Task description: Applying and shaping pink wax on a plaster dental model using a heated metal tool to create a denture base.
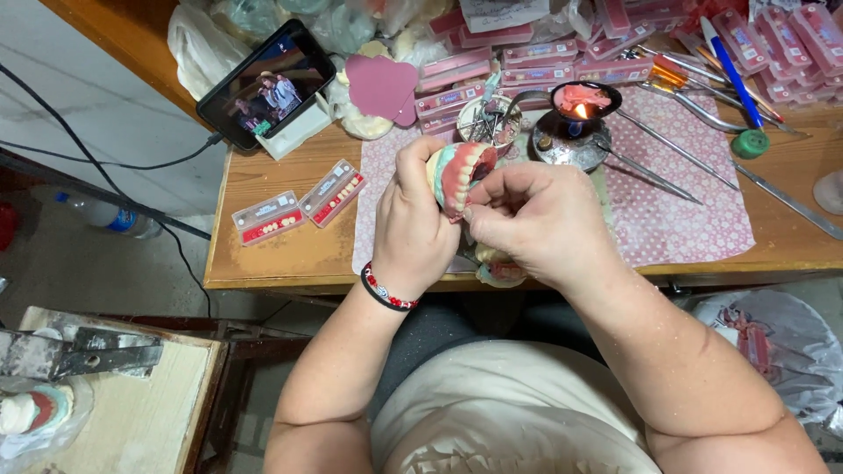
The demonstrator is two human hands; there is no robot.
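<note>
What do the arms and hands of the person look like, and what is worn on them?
Both arms are bare to above the elbow; no sleeves or gloves show. The left hand has a bracelet at the wrist: a black band beside a strand of red and white beads. The right hand and its wrist carry no ring, watch or band that I can see. Fine pale dust speckles both forearms.

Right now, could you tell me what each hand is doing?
Left hand: closed, holding the denture model.
Right hand: fingertips pinched at the denture model's edge.
</note>
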